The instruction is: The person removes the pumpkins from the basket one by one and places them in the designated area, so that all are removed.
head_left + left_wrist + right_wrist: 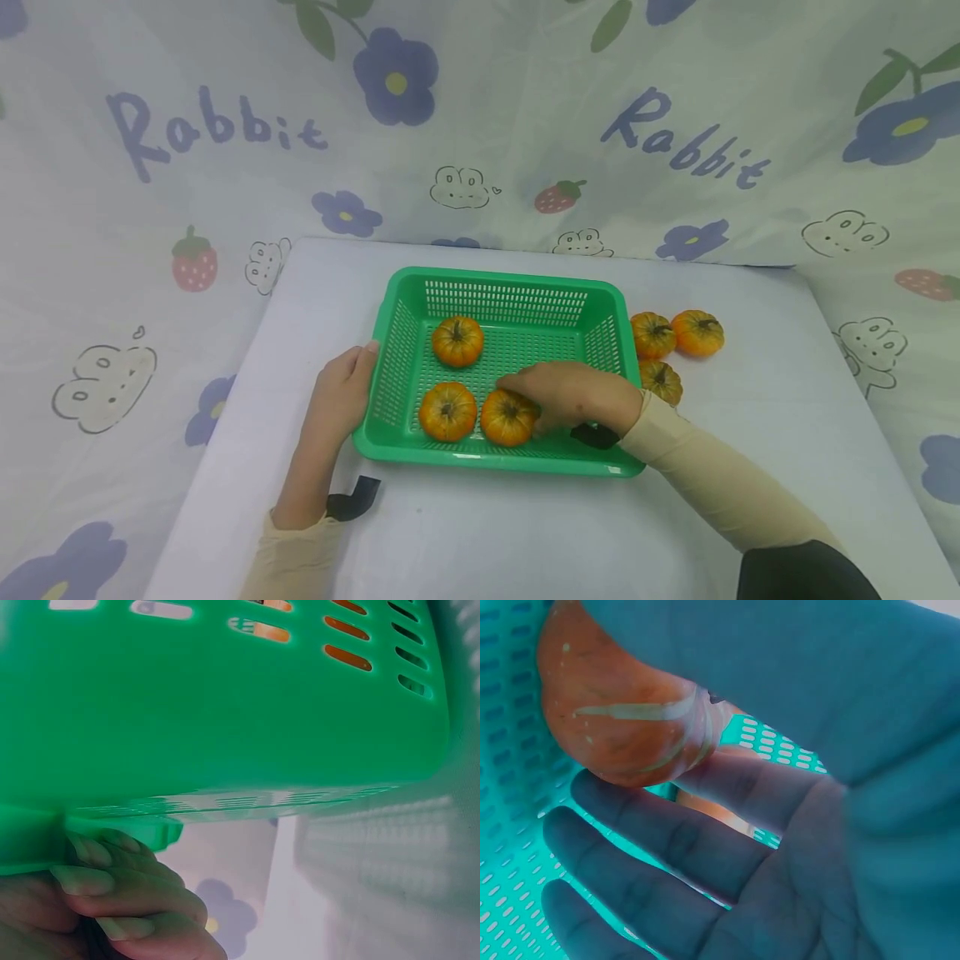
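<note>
A green plastic basket [495,462] with slotted walls stands on the white table. My left hand [343,396] grips its left rim; in the left wrist view the curled fingers [142,900] lie under that rim. Inside the basket, my right hand [570,396] holds a small orange pumpkin [508,418] between thumb and fingers, low over the basket floor. The right wrist view has this pumpkin [622,712] against the fingertips, the other fingers [637,892] spread out. Left of it sits a second pumpkin [447,412], and behind that a third pumpkin [457,341].
Outside the basket's right wall, three more pumpkins sit close together: one by the wall [652,335], one farther right [698,332] and a greener one [661,382] partly hidden by the basket and wrist. A patterned cloth [480,125] hangs behind the table [450,533].
</note>
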### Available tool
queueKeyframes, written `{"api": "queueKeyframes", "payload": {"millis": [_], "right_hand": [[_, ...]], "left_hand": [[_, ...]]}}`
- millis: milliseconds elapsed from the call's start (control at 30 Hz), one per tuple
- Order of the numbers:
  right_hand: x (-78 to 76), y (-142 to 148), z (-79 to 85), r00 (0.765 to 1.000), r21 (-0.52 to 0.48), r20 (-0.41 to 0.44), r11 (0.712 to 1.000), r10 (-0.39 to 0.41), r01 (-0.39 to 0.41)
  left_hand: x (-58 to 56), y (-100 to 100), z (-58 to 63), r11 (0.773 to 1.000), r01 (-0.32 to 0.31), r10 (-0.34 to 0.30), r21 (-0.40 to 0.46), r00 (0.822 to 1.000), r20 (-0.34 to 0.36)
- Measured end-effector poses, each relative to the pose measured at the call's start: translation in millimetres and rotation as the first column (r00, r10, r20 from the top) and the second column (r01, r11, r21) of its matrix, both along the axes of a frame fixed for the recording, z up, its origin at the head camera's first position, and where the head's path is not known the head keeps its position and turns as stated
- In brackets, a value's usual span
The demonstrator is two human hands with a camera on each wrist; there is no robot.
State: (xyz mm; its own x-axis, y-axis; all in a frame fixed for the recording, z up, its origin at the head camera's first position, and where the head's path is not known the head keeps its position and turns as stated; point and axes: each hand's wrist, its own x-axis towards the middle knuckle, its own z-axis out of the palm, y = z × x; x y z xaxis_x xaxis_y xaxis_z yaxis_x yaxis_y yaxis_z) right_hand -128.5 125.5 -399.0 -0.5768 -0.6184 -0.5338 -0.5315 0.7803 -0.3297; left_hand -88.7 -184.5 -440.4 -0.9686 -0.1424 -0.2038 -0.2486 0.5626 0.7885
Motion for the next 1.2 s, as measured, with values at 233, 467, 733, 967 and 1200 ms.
{"api": "queueKeyframes", "payload": {"millis": [233, 467, 733, 967, 1200], "right_hand": [[-1.0, -1.1, -1.9, 1.0, 0.003, -0.014, 1.0, 0.017, -0.017], [-0.5, -2.7, -3.6, 0.999, 0.017, -0.026, 0.999, 0.028, -0.028], [0.3, -3.7, -5.7, 0.999, 0.026, -0.035, 0.999, 0.029, -0.028], [1.0, -2.9, -4.9, 0.999, 0.021, -0.041, 0.999, 0.025, -0.024], [3.1, 0.6, 0.8, 0.998, -0.001, -0.063, 1.0, 0.016, -0.016]], "left_hand": [[-0.4, -0.4, -1.3, 1.0, 0.001, -0.001, 0.003, 1.0, -0.004], [-0.2, 0.3, -0.7, 1.0, 0.006, -0.006, -0.003, 1.0, 0.004], [-0.2, -0.1, 0.4, 1.0, 0.006, -0.006, -0.003, 1.0, 0.003], [0.1, -0.5, -0.9, 1.0, 0.007, -0.007, 0.002, 1.0, -0.003], [-0.9, -0.2, -2.3, 1.0, 0.002, -0.002, -0.016, 1.0, -0.002]]}}
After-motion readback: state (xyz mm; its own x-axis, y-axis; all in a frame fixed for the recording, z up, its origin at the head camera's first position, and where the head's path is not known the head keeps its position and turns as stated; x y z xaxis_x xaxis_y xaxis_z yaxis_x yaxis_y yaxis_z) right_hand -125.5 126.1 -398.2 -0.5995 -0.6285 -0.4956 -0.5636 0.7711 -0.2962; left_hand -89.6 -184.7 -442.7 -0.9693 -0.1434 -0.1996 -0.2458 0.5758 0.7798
